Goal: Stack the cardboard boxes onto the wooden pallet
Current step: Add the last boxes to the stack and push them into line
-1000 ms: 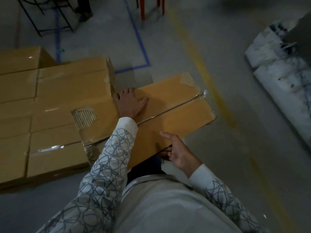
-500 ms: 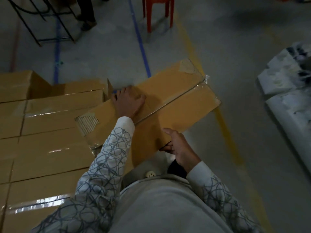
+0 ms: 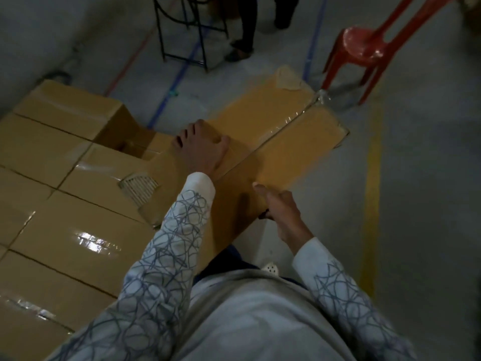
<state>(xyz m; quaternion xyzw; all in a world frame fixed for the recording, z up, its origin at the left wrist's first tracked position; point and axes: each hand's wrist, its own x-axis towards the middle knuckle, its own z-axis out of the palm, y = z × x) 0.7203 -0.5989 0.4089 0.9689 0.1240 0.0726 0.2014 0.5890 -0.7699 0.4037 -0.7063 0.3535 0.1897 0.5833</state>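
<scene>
I carry a long taped cardboard box [image 3: 286, 131] slantwise in front of my body. My left hand [image 3: 203, 149] lies on its top with the fingers curled over the far long edge. My right hand [image 3: 283, 217] grips the near edge, thumb on top and fingers underneath. The box's left end, with a torn patch, hangs over a stack of taped cardboard boxes [image 3: 78, 230] that fills the left side. One stacked box at the back stands a layer higher. The wooden pallet is hidden from view.
A red plastic chair [image 3: 364, 48] stands just beyond the box's far right corner. Farther back are a black metal frame [image 3: 182, 35] and a person's legs [image 3: 247, 29]. A yellow floor line [image 3: 372, 191] runs along the bare concrete on the right.
The carried box has swung closer to the stack, which now looms larger at the left. The chair and frame have come nearer in view. Both hands keep their hold.
</scene>
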